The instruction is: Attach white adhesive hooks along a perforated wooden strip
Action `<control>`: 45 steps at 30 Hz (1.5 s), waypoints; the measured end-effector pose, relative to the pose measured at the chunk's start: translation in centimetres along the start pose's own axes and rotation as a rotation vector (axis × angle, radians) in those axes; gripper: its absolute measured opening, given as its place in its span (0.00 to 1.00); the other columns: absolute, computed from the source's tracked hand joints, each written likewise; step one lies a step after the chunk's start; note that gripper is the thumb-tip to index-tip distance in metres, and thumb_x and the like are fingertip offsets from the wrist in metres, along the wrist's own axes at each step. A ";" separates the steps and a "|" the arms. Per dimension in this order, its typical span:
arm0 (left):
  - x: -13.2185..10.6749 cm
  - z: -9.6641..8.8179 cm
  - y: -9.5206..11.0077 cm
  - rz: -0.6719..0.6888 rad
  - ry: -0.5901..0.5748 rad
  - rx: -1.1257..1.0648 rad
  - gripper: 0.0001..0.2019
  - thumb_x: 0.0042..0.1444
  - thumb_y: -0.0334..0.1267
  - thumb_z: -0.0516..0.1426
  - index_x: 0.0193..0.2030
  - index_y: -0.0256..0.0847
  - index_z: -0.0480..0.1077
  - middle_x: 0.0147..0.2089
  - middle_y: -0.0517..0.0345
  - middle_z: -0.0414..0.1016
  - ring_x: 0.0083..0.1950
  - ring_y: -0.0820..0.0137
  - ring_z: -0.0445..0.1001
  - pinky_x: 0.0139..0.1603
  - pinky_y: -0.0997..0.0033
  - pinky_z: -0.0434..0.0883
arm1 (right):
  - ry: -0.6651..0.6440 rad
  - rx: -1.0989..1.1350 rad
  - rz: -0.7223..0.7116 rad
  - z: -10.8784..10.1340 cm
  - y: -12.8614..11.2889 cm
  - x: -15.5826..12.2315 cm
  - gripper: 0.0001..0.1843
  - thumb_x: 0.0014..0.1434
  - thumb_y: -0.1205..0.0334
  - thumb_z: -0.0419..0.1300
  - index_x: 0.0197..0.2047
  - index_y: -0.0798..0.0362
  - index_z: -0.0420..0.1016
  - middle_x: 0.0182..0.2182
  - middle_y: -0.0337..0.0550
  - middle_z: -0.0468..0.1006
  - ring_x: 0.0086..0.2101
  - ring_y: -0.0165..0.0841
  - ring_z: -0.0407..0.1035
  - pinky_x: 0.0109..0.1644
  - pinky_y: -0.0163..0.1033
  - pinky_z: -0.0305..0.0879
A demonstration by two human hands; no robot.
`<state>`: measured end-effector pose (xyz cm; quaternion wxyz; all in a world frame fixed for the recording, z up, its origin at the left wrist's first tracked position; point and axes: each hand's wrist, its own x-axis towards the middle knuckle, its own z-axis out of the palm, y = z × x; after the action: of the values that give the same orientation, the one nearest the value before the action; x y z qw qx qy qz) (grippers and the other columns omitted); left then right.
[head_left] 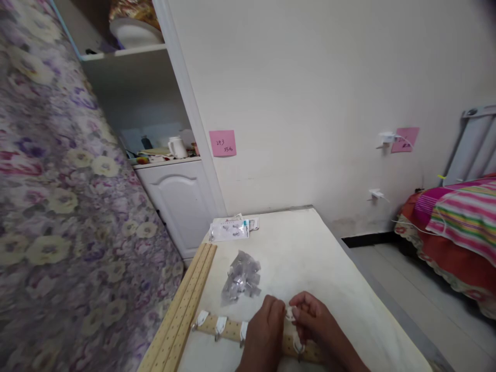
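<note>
A small white tag sits between my two hands over a beige perforated strip. My right hand pinches it between thumb and fingers. Curled closed, my left hand meets its left edge, though its grip is partly hidden. More white tags with metal loops or hooks lie along the strip, among them one at the left end and another beside it. A further metal loop shows below my right hand. Both hands cover part of the strip.
Beyond the strip lies a heap of small grey plastic packets. Long perforated beige strips run along the left edge of the white table. Flat clear packages rest at the back. A floral curtain hangs close on the left.
</note>
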<state>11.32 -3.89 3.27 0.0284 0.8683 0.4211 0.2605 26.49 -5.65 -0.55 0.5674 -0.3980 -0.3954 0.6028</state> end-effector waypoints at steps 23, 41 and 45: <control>-7.4 9.4 3.3 -0.140 -0.681 -0.289 0.16 0.49 0.25 0.50 0.41 0.48 0.68 0.47 0.58 0.73 0.45 0.69 0.71 0.44 0.74 0.66 | -0.103 -0.491 0.131 -8.0 0.2 -2.7 0.07 0.49 0.62 0.59 0.31 0.55 0.74 0.24 0.36 0.74 0.26 0.28 0.65 0.32 0.33 0.57; -5.4 7.6 4.5 -0.247 -0.720 -0.257 0.18 0.54 0.27 0.46 0.49 0.44 0.67 0.54 0.52 0.71 0.51 0.65 0.72 0.50 0.69 0.68 | -0.042 -0.542 0.179 -8.4 1.1 -2.3 0.06 0.47 0.62 0.58 0.29 0.54 0.74 0.20 0.34 0.72 0.21 0.26 0.62 0.26 0.32 0.56; -5.4 7.8 4.4 -0.248 -0.701 -0.287 0.18 0.54 0.28 0.46 0.50 0.42 0.67 0.53 0.49 0.72 0.51 0.63 0.72 0.50 0.67 0.68 | -0.054 -0.530 0.213 -8.5 1.1 -2.4 0.07 0.47 0.61 0.59 0.30 0.54 0.73 0.19 0.32 0.70 0.19 0.24 0.60 0.23 0.30 0.55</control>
<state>15.41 -9.39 -4.59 0.3227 0.8344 0.4468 -0.0007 34.08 -7.87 -4.67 0.3665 -0.5554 -0.5100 0.5450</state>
